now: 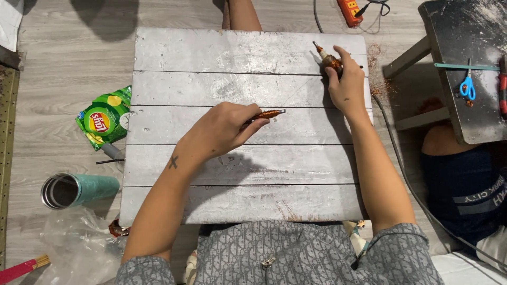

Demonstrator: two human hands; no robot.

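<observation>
Seen from above: a grey slatted wooden board point(248, 84) laid flat across the lap, taken here as the landmark for all places. Over the board's middle slat, left hand point(222, 129) with fingers pressed together around a thin copper-wound stick point(266, 114), its pale tip pointing toward the board's right side and lying just above the wood. At the board's far right corner, right hand point(346, 87) closed around a copper-wrapped spool point(330, 60), the spool's pointed end tilted up and away toward the far edge; thumb and fingers pinching it, palm resting on the board. A faint fine wire apparently stretched between stick and spool, too thin to tell for sure. Off the board's left edge, on the floor: a green snack bag point(105, 119), and nearer the near-left corner a teal metal tumbler point(79, 190) lying on its side, open mouth facing left. Below that corner, crumpled clear plastic point(74, 243). Beyond the far right corner, an orange power strip point(350, 11). Well to the right of the board, a dark dusty bench point(465, 42) carrying blue-handled scissors point(467, 84), with a second person in a dark shirt point(465, 184) beneath it.
</observation>
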